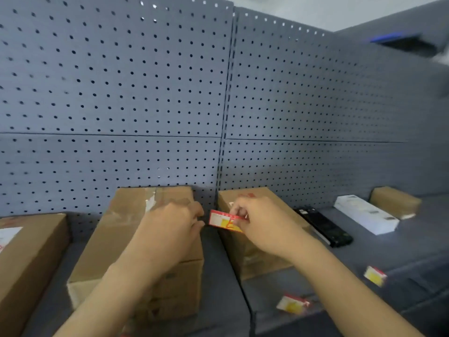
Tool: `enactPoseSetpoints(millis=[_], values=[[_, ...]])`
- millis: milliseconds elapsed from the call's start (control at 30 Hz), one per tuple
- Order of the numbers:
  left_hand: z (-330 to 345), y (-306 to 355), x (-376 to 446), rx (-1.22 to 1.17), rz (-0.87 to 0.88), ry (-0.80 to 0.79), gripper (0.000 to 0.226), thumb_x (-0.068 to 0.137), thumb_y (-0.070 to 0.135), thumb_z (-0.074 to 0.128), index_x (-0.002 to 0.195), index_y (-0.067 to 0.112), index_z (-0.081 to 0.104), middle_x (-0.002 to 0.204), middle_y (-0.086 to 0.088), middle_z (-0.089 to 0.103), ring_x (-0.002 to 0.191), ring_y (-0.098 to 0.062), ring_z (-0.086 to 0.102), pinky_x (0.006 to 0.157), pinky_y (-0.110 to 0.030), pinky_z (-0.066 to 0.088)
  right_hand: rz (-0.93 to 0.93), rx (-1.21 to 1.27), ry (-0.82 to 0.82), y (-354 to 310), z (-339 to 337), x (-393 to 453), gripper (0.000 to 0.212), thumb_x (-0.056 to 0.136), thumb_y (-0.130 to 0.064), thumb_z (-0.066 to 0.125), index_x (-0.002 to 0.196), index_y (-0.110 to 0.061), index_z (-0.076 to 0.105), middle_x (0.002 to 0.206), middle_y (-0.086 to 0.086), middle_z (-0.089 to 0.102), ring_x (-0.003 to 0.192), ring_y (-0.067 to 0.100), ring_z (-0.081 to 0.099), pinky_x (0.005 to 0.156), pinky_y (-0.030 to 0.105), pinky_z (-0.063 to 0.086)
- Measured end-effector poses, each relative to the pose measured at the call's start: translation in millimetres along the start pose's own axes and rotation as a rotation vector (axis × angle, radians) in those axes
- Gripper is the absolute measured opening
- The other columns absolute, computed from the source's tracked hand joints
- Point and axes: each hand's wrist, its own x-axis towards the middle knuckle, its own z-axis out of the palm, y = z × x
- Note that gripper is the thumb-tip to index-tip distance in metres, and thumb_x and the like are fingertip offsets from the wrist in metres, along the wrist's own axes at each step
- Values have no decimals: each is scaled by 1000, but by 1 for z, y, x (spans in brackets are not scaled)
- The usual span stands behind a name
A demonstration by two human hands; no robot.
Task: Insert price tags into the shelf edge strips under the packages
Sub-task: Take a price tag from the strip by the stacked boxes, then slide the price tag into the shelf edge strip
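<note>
tag [224,221]: red-and-yellow, hanging mid-air at lower centre of the frame, over the gap between two boxes, not in any strip yet
right hand [257,224]: pinching the tag's right end between thumb and fingers [239,211]
left hand [170,227]: curling loosely just left of the tag; thumb and fingertips closing toward its left edge; contact too blurred to call, so I cannot tell if it is gripping anything
step: looking like a hand-to-hand transfer or squaring-up of the tag before insertion
boxes: centre box [136,242] lying under the left forearm, right box [247,239] lying behind the right hand
shelf [401,254]: grey, running across the lower frame; black pack [324,226] and white pack [364,215] sitting at lower right
placed tags: two more showing along the front edge at lower right [292,304] [375,276]; seating unclear through blur
strip: edge under the two boxes is mostly hidden by the arms
next: bringing the tag down to the front edge below a box, levelling it, sliding it into the strip channel; needing a flat tag and a two-finger push
</note>
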Motion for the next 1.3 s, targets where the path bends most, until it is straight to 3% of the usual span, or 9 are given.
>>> enactPoseSetpoints(millis=[133,533,667,900,1300], values=[[15,54,17,-88,139,-7,24,93,41,46,112,31,58,112,7,63,100,-15,58,83,-32,51,160,-18,42,46,-21,-42,13,90,-22,58,101,-26,64,108,-3,68,92,17,61,77,35,53],[58,278,47,-191,448,-136,21,92,36,50,110,30,58,114,8,62,101,-16,58,86,-37,49,484,-75,164,203,-101,-191,15,89,-18,53,97,-21,65,97,4,70,85,23,63,74,41,55],[74,348,50,-207,485,-174,23,92,37,50,112,29,59,113,6,62,101,-18,58,86,-35,48,547,-95,181,252,-118,-229,14,88,-20,55,96,-21,66,97,3,70,86,24,63,75,43,55],[114,415,66,-165,515,-251,27,92,37,53,114,24,58,116,1,62,104,-21,58,88,-36,48,636,-87,165,333,-128,-266,14,88,-23,55,98,-23,64,99,4,68,84,23,64,72,45,56],[185,502,159,-142,469,-277,27,91,36,52,116,26,58,121,-3,62,101,-22,59,78,-33,47,592,-59,64,465,-137,-222,15,91,-20,54,101,-17,64,99,6,69,85,24,64,73,43,56]])
